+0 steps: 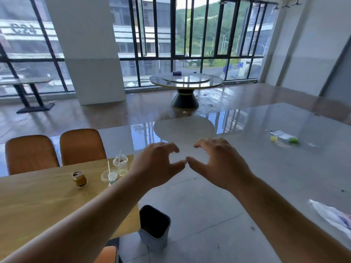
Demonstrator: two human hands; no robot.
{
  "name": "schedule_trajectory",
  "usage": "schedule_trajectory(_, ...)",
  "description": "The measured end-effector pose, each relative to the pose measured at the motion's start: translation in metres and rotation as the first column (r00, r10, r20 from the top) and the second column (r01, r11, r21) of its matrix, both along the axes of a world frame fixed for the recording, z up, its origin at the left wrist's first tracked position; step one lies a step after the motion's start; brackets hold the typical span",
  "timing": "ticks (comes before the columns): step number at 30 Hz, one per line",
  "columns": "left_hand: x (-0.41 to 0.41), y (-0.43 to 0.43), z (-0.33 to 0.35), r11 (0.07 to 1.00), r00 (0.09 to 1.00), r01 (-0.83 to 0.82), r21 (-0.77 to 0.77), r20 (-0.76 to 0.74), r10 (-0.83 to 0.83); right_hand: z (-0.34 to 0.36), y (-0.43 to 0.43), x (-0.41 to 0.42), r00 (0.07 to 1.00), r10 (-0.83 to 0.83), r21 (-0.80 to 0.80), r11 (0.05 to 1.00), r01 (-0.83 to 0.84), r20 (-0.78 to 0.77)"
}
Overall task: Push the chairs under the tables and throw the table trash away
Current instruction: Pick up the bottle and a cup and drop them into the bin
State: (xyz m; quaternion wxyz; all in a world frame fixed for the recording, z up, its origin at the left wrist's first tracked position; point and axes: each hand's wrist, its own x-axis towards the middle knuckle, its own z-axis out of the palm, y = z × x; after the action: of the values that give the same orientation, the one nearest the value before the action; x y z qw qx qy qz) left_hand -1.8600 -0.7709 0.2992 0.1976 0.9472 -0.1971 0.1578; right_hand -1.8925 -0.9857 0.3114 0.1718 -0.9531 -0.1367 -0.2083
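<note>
My left hand [155, 164] and my right hand [218, 162] are stretched out side by side over the floor, fingers spread and curled, thumbs almost touching, nothing in either. On the wooden table [38, 202] at lower left stand a small gold can [79, 179], a clear plastic cup [120, 163] with a straw, and a white-capped bottle [112, 177]. Two orange chairs [31, 153] [82, 146] stand at that table's far side. A grey trash bin [154, 225] sits on the floor by the table's corner. On the grey glossy table [284, 168] at right lie a crumpled bottle with wrapper [284, 138] and a white plastic bag [334, 217].
A round glass-topped table [186, 80] on a dark pedestal stands by the windows. A white pillar [89, 54] rises at left, with a narrow dark-legged table [28, 81] beyond it. Part of an orange chair back [107, 255] shows at the bottom edge.
</note>
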Motion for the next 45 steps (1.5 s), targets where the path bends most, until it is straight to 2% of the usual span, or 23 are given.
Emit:
schedule_trajectory(6,0.119,0.011,-0.013,0.989,0.986,-0.150,-0.016,0.074,0.151,-0.001,0.034,0.143,0.986,0.164,-0.057,0.985,-0.164,-0.001)
schedule_trajectory(10,0.225,0.023,-0.042,0.956,0.963,-0.270,-0.114,-0.044,0.266,-0.025,0.047,0.252,0.968,0.236,-0.029,0.971,-0.239,-0.080)
schedule_trajectory(13,0.295,0.025,-0.050,0.943,0.948,-0.307,-0.126,-0.127,0.291,-0.036,0.046,0.325,0.942,0.269,0.031,0.963,-0.268,-0.201)
schedule_trajectory(17,0.365,0.038,-0.043,0.897,0.909,-0.410,-0.163,-0.148,0.389,-0.037,0.041,0.414,0.915,0.327,0.058,0.945,-0.323,-0.234)
schedule_trajectory(21,0.404,0.068,-0.038,0.820,0.830,-0.556,-0.138,-0.142,0.539,-0.039,0.057,0.494,0.866,0.438,0.109,0.899,-0.424,-0.240)
schedule_trajectory(25,0.410,0.108,-0.047,0.633,0.637,-0.770,-0.086,-0.166,0.753,-0.059,0.100,0.566,0.753,0.607,0.098,0.791,-0.604,-0.256)
schedule_trajectory(29,0.381,0.123,-0.068,0.325,0.326,-0.945,-0.041,-0.229,0.917,-0.085,0.146,0.608,0.553,0.776,0.142,0.611,-0.779,-0.303)
schedule_trajectory(33,0.341,0.105,-0.099,0.030,0.009,-0.998,0.048,-0.384,0.923,-0.119,0.179,0.633,0.351,0.841,0.120,0.432,-0.894,-0.411)
schedule_trajectory(37,0.306,0.087,-0.143,-0.184,-0.227,-0.974,0.135,-0.501,0.835,-0.166,0.215,0.640,0.175,0.839,0.202,0.317,-0.927,-0.515)
schedule_trajectory(41,0.282,0.087,-0.198,-0.350,-0.361,-0.926,0.140,-0.597,0.716,-0.227,0.245,0.632,0.091,0.769,0.217,0.289,-0.932,-0.633)
schedule_trajectory(45,0.285,0.108,-0.262,-0.443,-0.374,-0.894,0.070,-0.662,0.650,-0.280,0.265,0.637,0.127,0.682,0.126,0.308,-0.943,-0.720)
